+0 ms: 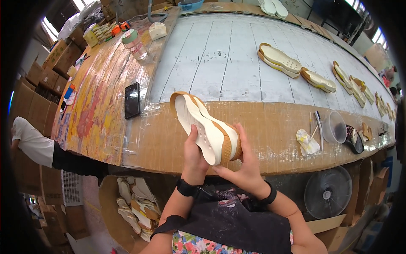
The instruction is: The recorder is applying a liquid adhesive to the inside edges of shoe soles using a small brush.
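Note:
Two cream shoe soles with tan rims are held together, one against the other, above the front of the workbench. My left hand is closed around their near part, its thumb lying on the perforated inner face of the front sole. My right hand cups the near right end, fingers along the far side and thumb below the tan textured edge. The hidden fingertips and most of the rear sole cannot be made out.
Beyond, a row of soles runs rightward across the white board. A black phone and bottle stand left. At right are a brush, clear plastic cup and crumpled wipe. Below sit a box of soles and a fan.

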Motion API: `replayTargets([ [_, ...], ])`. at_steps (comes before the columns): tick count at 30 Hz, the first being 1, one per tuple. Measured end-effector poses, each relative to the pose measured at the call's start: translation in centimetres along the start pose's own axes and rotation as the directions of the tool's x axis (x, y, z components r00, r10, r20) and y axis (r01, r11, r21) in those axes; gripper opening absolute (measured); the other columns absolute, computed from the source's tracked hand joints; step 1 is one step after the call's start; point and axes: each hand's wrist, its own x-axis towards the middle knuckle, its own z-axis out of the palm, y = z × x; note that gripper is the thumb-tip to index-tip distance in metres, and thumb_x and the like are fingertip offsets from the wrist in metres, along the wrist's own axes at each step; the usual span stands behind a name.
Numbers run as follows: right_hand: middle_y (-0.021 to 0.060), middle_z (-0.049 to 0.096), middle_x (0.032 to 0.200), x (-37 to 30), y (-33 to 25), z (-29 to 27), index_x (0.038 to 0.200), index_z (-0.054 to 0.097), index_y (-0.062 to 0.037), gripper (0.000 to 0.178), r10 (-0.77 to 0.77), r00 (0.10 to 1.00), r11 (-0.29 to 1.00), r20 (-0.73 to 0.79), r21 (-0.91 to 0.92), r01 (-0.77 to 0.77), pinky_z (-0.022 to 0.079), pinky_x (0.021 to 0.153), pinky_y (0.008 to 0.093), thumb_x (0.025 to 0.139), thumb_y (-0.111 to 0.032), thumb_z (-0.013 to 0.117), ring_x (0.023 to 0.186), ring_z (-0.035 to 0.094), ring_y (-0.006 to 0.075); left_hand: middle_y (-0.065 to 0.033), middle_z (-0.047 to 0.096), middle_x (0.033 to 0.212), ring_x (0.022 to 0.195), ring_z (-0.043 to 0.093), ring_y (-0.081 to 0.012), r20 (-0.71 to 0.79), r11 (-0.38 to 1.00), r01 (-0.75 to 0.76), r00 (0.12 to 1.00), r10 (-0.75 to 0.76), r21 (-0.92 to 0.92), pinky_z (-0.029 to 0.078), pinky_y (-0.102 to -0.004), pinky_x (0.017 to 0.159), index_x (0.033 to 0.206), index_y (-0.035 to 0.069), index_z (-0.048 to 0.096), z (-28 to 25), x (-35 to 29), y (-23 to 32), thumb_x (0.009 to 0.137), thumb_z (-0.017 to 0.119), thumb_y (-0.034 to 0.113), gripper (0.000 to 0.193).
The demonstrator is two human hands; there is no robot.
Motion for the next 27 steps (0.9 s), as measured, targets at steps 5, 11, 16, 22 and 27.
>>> replayTargets([
  [5, 0.0215, 0.039, 0.133, -0.7, 0.6, 0.0, 0.137, 0.023, 0.0020, 0.094, -0.183, 0.981, 0.950, 0.070, -0.245, 0.194, 0.038, 0.097, 0.0386, 0.066, -0.022, 0.080, 0.121, 0.044, 0.0321, -0.0174, 0.061, 0.103, 0.089, 0.063, -0.0286, 0.058, 1.000, -0.019, 0.998, 0.019, -0.003, 0.052, -0.0391, 0.080, 0.117, -0.004, 0.047, -0.2, -0.9, 0.7, 0.096, 0.032, 0.023, 0.037],
  [11, 0.0171, 0.042, 0.133, -0.6, 1.5, -1.6, 0.133, 0.036, -0.0033, 0.078, -0.143, 0.952, 0.989, 0.271, -0.008, 0.151, 0.043, 0.092, 0.0343, 0.069, -0.021, 0.078, 0.117, 0.047, 0.0265, -0.0163, 0.061, 0.091, 0.078, 0.063, -0.0256, -0.014, 0.988, 0.093, 0.996, -0.092, 0.122, 0.053, -0.0360, 0.072, 0.107, -0.002, 0.052, -1.7, -0.7, 1.9, 0.091, 0.038, 0.030, 0.038],
  [16, 0.0089, 0.061, 0.109, 5.7, 6.5, -7.1, 0.118, 0.054, -0.0028, 0.043, 0.258, 0.933, 0.962, 0.250, 0.024, -0.272, 0.047, 0.085, 0.0295, 0.082, -0.022, 0.067, 0.096, 0.059, 0.0175, -0.0125, 0.055, 0.116, 0.101, 0.056, -0.0231, 0.002, 0.876, -0.136, 0.988, 0.152, 0.462, 0.046, -0.0355, 0.088, 0.130, 0.001, 0.038, -4.4, 0.2, 2.6, 0.086, 0.051, 0.011, 0.047],
  [22, 0.0111, 0.064, 0.096, 22.6, 18.6, -23.5, 0.106, 0.060, -0.0019, 0.027, 0.144, 0.647, 0.990, -0.749, 0.109, -0.093, 0.047, 0.079, 0.0325, 0.088, -0.021, 0.053, 0.090, 0.060, 0.0225, -0.0192, 0.026, 0.139, 0.127, 0.030, -0.0335, 0.210, -0.163, -0.143, 0.814, 0.542, 0.976, 0.023, -0.0409, 0.105, 0.136, -0.001, 0.029, -9.0, 1.3, 3.2, 0.079, 0.060, 0.012, 0.067],
  [27, 0.0221, 0.060, 0.102, 28.6, 23.5, -31.7, 0.108, 0.058, 0.0026, 0.046, -0.094, 0.398, 0.794, -0.912, -0.310, -0.523, 0.042, 0.086, 0.0414, 0.080, -0.034, 0.058, 0.097, 0.055, 0.0362, -0.0199, 0.022, 0.141, 0.128, 0.027, -0.0364, 0.161, -0.114, -0.115, 0.788, 0.595, 0.987, 0.021, -0.0444, 0.105, 0.130, -0.001, 0.037, -10.5, 2.1, 3.0, 0.078, 0.061, 0.017, 0.061],
])
